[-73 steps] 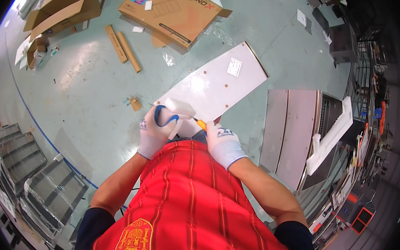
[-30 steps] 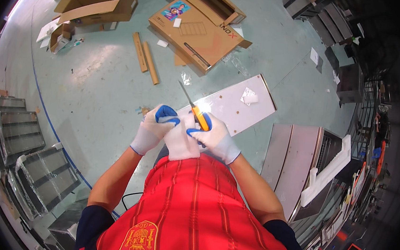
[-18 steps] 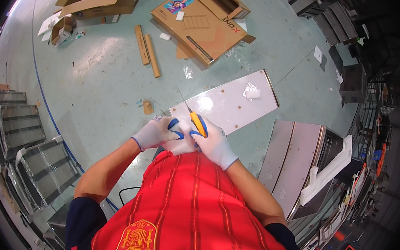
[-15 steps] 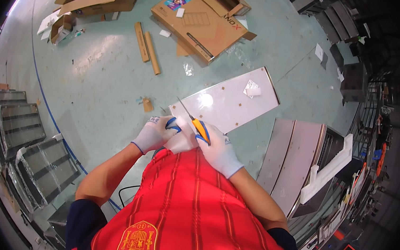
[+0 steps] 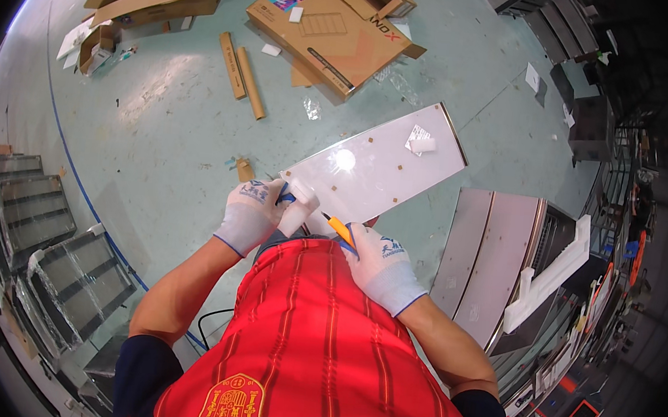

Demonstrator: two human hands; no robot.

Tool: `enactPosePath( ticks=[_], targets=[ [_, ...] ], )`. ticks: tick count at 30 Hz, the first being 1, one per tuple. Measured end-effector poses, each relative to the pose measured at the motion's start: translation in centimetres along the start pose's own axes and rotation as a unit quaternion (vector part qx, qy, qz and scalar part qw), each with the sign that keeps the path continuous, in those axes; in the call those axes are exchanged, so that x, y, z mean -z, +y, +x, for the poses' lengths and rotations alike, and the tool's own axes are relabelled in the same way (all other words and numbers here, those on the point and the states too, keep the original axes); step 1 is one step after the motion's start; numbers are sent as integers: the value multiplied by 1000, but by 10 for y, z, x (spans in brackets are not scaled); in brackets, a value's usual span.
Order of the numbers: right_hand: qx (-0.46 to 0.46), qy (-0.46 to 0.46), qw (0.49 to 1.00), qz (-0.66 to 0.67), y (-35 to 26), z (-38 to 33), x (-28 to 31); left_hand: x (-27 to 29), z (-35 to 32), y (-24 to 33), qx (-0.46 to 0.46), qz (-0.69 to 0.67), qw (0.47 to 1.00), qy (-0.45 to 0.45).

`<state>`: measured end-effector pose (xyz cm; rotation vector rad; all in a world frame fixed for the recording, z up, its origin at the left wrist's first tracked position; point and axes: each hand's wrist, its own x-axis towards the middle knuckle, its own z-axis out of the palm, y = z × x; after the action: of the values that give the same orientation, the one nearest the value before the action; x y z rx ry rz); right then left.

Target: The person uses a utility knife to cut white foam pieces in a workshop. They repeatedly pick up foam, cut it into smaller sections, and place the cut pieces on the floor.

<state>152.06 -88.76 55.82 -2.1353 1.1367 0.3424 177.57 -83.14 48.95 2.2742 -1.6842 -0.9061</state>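
Left hand point(image 5: 250, 211) pinches foam point(image 5: 295, 215); right hand point(image 5: 382, 267), right of foam, grips knife point(image 5: 338, 229). Angle knife away from left hand.

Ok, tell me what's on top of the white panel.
The white panel bears a printed sheet, a white piece partly over it, and small brown squares. Foam in the left hand hides part of the near end.

On my feed, counting from the left hand point(image 5: 251, 207) with foam point(image 5: 299, 205) in it, I have the right hand point(image 5: 384, 266), holding the cutter point(image 5: 339, 229), just past three; the cabinet point(image 5: 459, 251) beyond, at three; the panel point(image 5: 366, 160) at two, a block point(image 5: 424, 145) on it; tubes point(image 5: 249, 82) at twelve; a box point(image 5: 161, 9) at eleven; frames point(image 5: 35, 214) around eight-thirty.
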Motion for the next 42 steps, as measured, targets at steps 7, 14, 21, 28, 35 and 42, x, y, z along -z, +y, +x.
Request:
enactPosePath(
  ticks=[7, 14, 21, 28, 35, 42],
  targets=[
    [-21, 2, 1000, 8, -8, 8, -8, -1, -1, 7, -55, 46, 997, 14],
    [-13, 6, 998, 64, -4, 10, -6, 1, 2, 3, -95, 37, 994, 46],
    [-40, -19, 999, 30, -3, 14, -3, 12, 4, 8, -117, 41, 992, 22],
    [-9, 22, 1000, 18, -2, 17, 0, 25, 8, 6, -148, -74, 985, 52],
    [-58, -23, 998, 15, 5, 19, 1, 35, 9, 8, -145, -114, 980, 71],
    [-32, -24, 999, 6, 7, 14, 13, 39, 4, 15, -94, -152, 983, 33]
  ],
)
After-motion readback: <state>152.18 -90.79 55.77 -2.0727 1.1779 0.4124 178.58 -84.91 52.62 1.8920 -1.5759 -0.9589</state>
